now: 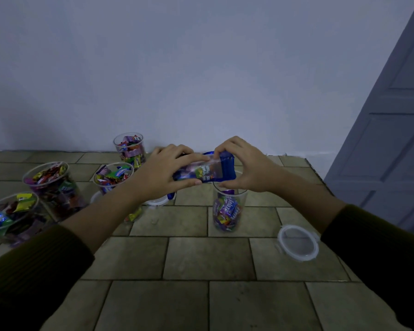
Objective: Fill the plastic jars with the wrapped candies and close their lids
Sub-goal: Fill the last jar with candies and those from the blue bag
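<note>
Spillage is risked: candy bag (202, 172), clamped by left hand (164, 174) and right hand (245, 169), is tipped beside (not squarely over) the jar (228, 211).

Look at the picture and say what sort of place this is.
Probably an indoor room at home: a brown stone-pattern tiled surface meets a plain pale wall, with a grey panelled door at the right.

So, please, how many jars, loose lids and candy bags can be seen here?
Jars: 5
Loose lids: 2
Candy bags: 1, held by both hands
Total: 8
</note>
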